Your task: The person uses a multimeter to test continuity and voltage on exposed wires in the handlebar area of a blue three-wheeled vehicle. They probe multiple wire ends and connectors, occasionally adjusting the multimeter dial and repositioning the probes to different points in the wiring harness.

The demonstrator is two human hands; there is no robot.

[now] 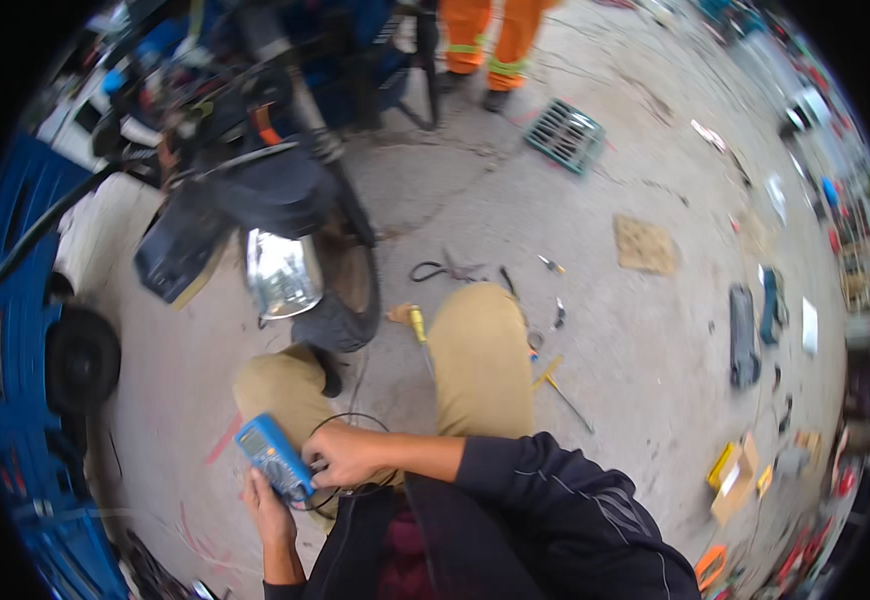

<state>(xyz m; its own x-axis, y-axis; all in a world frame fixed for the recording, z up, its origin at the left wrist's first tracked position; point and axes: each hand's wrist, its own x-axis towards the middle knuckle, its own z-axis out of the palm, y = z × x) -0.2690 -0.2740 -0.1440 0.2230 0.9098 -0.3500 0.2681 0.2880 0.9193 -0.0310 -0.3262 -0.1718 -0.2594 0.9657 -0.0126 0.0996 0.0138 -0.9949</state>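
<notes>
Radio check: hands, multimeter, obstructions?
Left hand holding blue multimeter. Right hand at its lower end, exact grip unclear. Black lead loops beside right hand; meter's display uncovered.

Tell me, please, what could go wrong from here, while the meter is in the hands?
1. The meter is held up by the left grip above the hard floor, so it might fall if that hold loosens.
2. The black cable makes a loose loop near the right grip; it could catch on the fingers and pull.
3. The screwdriver is close beside the right knee, so a shift of the leg might knock it.
</notes>
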